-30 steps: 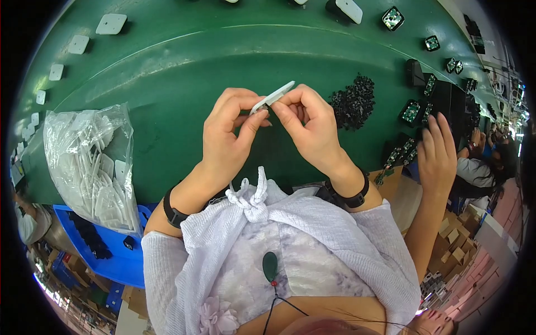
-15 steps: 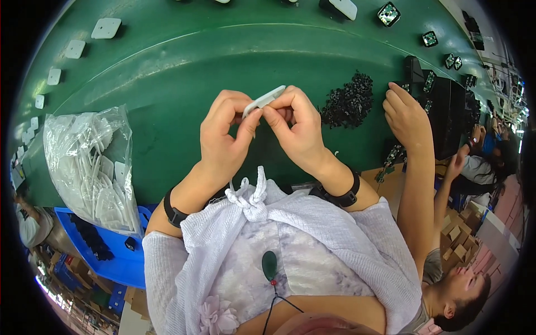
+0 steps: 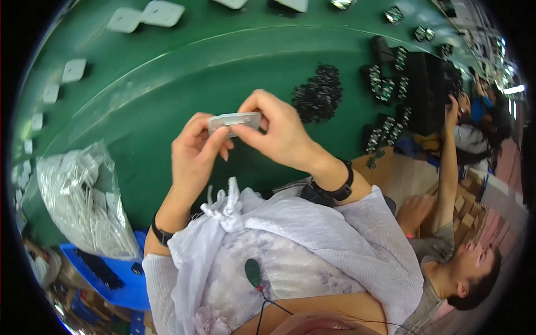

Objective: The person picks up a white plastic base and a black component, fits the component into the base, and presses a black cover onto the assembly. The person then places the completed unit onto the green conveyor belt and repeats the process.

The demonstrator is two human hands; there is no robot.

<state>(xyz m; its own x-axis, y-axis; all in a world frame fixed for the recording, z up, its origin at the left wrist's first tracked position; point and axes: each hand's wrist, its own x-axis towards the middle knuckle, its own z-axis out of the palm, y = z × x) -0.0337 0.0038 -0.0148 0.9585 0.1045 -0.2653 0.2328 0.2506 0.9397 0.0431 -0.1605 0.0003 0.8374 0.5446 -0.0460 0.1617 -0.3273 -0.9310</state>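
Together, both hands (image 3: pixel 240 142) pinch a flat, seemingly white rectangular piece (image 3: pixel 235 120).

Can't see the underside of the flat grey strip (image 3: pixel 235 120); left hand (image 3: pixel 194 153) fingertips and right hand (image 3: pixel 279 131) thumb cover its ends. Contents of the clear bag (image 3: pixel 84 201) are just a white blur to me. Pile of small black parts (image 3: pixel 318 92) too small to make out. White pads (image 3: pixel 146 15) are cut off at the top rim.
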